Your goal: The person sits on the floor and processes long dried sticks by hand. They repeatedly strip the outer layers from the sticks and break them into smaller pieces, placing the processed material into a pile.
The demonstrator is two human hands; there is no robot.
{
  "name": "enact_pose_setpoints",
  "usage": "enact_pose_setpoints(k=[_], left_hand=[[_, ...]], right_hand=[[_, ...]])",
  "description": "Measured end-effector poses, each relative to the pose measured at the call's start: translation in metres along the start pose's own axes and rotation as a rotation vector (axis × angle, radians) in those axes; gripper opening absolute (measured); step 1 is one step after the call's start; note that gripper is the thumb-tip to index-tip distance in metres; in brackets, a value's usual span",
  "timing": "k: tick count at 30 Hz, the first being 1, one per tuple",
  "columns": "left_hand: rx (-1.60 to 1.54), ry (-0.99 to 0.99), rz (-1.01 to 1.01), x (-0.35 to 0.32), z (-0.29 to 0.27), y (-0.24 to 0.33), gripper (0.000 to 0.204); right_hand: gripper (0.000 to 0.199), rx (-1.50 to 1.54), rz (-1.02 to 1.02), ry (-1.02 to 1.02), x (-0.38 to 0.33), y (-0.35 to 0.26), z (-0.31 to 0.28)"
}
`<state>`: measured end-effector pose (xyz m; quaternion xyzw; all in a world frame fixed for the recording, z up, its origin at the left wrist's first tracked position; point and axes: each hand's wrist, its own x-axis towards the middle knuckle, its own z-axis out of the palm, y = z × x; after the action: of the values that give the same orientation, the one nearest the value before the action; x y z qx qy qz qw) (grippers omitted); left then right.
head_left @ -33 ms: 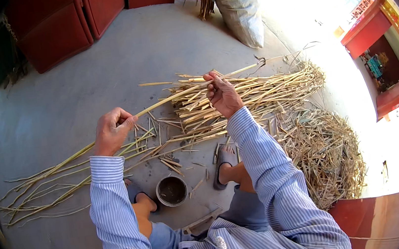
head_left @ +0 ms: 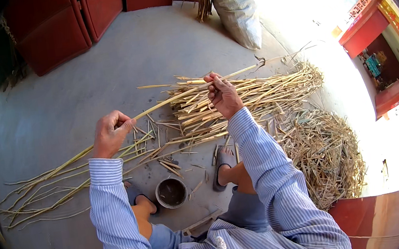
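Note:
A long pale straw stalk (head_left: 167, 101) runs across in front of me, slanting up from lower left to upper right. My left hand (head_left: 110, 132) is closed around it near its lower part. My right hand (head_left: 222, 93) pinches the same stalk farther up, over a bundle of cut straw stalks (head_left: 255, 95) lying on the concrete floor. Both arms are in blue striped sleeves. Long greenish stalks (head_left: 48, 190) lie spread on the floor to my left.
A small round pot (head_left: 171, 192) stands between my sandalled feet. A heap of loose straw (head_left: 327, 153) lies to the right. A white sack (head_left: 236, 8) leans at the back beside red doors (head_left: 73, 25). A red wall (head_left: 385, 221) is at lower right.

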<state>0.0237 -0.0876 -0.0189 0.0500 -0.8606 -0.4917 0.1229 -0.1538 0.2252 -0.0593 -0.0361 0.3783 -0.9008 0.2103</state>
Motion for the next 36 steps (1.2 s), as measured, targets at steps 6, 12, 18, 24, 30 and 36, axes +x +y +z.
enact_pose_setpoints(k=[6,12,18,24,30,36], left_hand=[[0.067,0.055,0.026,0.002,0.008,0.025,0.018],[0.170,0.116,0.092,0.008,0.015,0.025,0.019],[0.515,0.089,0.402,0.025,0.073,0.039,0.022],[0.359,-0.064,-0.098,0.014,0.003,0.006,0.015],[0.344,0.060,0.280,0.025,0.063,0.027,0.017],[0.310,-0.033,0.218,0.034,0.091,0.040,0.020]], right_hand=[[0.019,-0.201,-0.142,0.297,-0.013,0.002,0.002],[0.019,-0.127,-0.105,0.393,-0.005,-0.002,-0.005],[0.021,-0.166,0.215,0.182,-0.030,0.057,0.053],[0.019,-0.196,-0.170,0.411,0.004,-0.032,-0.035],[0.021,-0.154,-0.079,0.296,-0.003,-0.013,-0.014],[0.030,-0.048,0.077,-0.021,-0.016,-0.008,0.007]])
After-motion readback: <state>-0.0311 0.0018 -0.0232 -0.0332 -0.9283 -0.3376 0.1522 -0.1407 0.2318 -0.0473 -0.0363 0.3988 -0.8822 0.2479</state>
